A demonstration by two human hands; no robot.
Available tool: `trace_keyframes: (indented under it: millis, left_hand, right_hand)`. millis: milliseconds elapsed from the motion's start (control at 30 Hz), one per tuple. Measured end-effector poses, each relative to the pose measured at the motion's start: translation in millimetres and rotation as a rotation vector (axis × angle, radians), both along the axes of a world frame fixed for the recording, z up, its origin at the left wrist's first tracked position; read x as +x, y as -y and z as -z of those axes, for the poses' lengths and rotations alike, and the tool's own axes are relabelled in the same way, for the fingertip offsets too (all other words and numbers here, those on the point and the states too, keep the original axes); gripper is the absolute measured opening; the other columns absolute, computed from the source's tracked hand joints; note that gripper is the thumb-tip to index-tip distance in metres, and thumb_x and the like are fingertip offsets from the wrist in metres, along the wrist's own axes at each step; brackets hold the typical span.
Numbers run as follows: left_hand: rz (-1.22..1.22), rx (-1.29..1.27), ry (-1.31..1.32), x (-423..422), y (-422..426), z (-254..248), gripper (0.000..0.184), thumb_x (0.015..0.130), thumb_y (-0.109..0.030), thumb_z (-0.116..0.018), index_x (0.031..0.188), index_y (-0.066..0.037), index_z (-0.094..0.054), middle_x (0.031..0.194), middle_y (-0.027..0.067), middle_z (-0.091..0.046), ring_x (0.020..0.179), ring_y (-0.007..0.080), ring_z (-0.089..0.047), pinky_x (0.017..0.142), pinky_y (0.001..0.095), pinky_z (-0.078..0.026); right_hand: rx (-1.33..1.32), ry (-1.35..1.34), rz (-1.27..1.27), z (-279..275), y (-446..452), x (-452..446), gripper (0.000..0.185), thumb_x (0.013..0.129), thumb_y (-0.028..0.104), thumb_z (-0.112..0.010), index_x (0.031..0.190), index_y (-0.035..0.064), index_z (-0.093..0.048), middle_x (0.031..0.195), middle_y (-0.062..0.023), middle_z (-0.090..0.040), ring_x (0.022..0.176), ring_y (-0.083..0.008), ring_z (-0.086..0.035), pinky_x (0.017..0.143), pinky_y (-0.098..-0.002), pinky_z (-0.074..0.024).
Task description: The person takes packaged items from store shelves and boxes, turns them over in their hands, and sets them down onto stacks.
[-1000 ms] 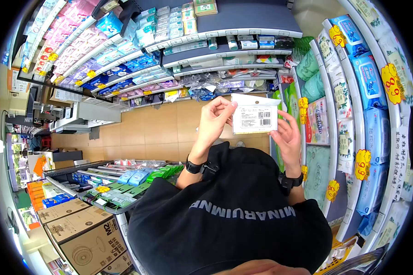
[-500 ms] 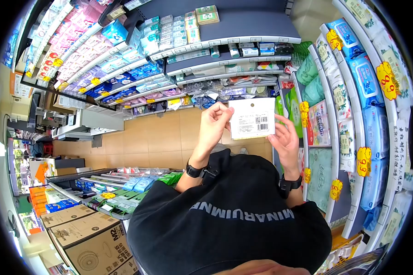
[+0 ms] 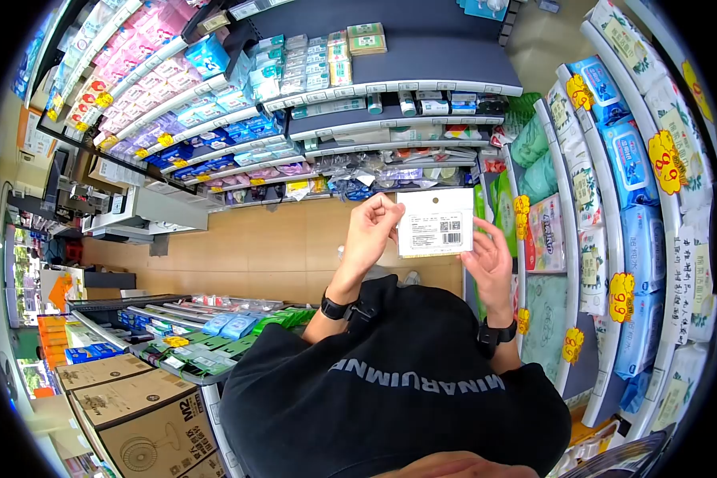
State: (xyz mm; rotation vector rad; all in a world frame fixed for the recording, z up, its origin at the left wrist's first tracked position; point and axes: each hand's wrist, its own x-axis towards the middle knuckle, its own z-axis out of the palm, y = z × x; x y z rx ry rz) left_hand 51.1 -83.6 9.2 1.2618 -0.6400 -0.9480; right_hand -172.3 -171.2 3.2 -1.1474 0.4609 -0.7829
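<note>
A flat white package (image 3: 430, 227) with a small hang hole, printed text, QR codes and a barcode is held up in front of my chest. My left hand (image 3: 370, 235) pinches its left edge between thumb and curled fingers. At its lower right corner, my right hand (image 3: 490, 259) grips the edge with the thumb in front, and some fingers are hidden behind. The printed side faces up towards me. What lies on the package's other side cannot be seen.
Shelves of small packets (image 3: 315, 64) stand ahead. Close on my right are shelves of wipes packs (image 3: 637, 239) with yellow price tags. A low shelf (image 3: 207, 342) with green packs and stacked fan cartons (image 3: 143, 414) are at my left. Tiled floor (image 3: 279, 243) lies between.
The package and both hands sit slightly lower in view, and the shelves have shifted a little as my head moved. Both hands keep the same hold.
</note>
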Motion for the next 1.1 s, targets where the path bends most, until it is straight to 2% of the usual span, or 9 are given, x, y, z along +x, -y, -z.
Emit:
trace_keyframes:
  millis: [800,900,967,1000,1067,1100]
  left_hand:
    - [-0.038,-0.016,0.012,-1.3,3.1,3.7,0.018,0.098,-0.017,-0.065,0.087,-0.003,-0.061,0.075,0.0018,-0.067,0.062,0.0038,-0.058,0.052,0.019,-0.045]
    - [-0.043,-0.017,0.03,-1.4,3.7,-0.6,0.019,0.099,-0.018,-0.064,0.09,-0.001,-0.062,0.076,0.0029,-0.067,0.063,0.0054,-0.061,0.053,0.0201,-0.048]
    - [-0.008,-0.047,-0.05,-2.3,2.1,-4.8,0.023,0.102,-0.021,-0.06,0.094,0.001,-0.063,0.077,0.0054,-0.067,0.064,0.0091,-0.064,0.055,0.0227,-0.053]
    - [0.034,-0.036,-0.036,0.6,1.7,-4.1,0.032,0.105,-0.027,-0.053,0.1,0.002,-0.063,0.077,0.0085,-0.067,0.064,0.0126,-0.066,0.057,0.0252,-0.057]
    - [0.074,-0.059,-0.083,-1.2,1.4,-5.3,0.036,0.106,-0.03,-0.048,0.101,0.002,-0.064,0.078,0.0086,-0.068,0.065,0.0131,-0.067,0.057,0.0245,-0.056]
    - [0.113,-0.078,-0.135,-2.6,1.8,-8.9,0.041,0.107,-0.033,-0.044,0.102,0.002,-0.065,0.08,0.0087,-0.068,0.065,0.0136,-0.067,0.056,0.0238,-0.055]
  right_hand:
    - [-0.003,0.023,0.012,4.1,1.6,1.4,0.058,0.09,-0.008,-0.061,0.143,-0.0048,-0.037,0.126,-0.0168,-0.061,0.118,-0.0189,-0.059,0.103,-0.0316,-0.0464]
    - [-0.003,0.04,0.043,2.9,3.1,4.6,0.056,0.091,-0.007,-0.062,0.141,-0.0046,-0.039,0.124,-0.0169,-0.062,0.114,-0.0185,-0.061,0.1,-0.0313,-0.0484]
    - [-0.004,-0.047,0.119,3.4,4.8,2.6,0.049,0.092,-0.003,-0.062,0.137,-0.0051,-0.043,0.119,-0.0162,-0.065,0.107,-0.0168,-0.062,0.091,-0.0294,-0.0497]
    - [-0.008,-0.042,0.12,5.7,6.2,3.1,0.049,0.092,-0.003,-0.062,0.137,-0.0051,-0.043,0.119,-0.0162,-0.065,0.107,-0.0168,-0.062,0.091,-0.0294,-0.0497]
    - [0.001,-0.014,0.222,12.3,10.4,4.8,0.039,0.094,-0.001,-0.061,0.131,-0.0044,-0.048,0.113,-0.0138,-0.067,0.096,-0.0135,-0.063,0.081,-0.0266,-0.0498]
    - [-0.003,-0.009,0.224,13.6,11.9,4.4,0.039,0.094,-0.001,-0.061,0.131,-0.0044,-0.048,0.113,-0.0138,-0.067,0.096,-0.0135,-0.063,0.081,-0.0266,-0.0498]
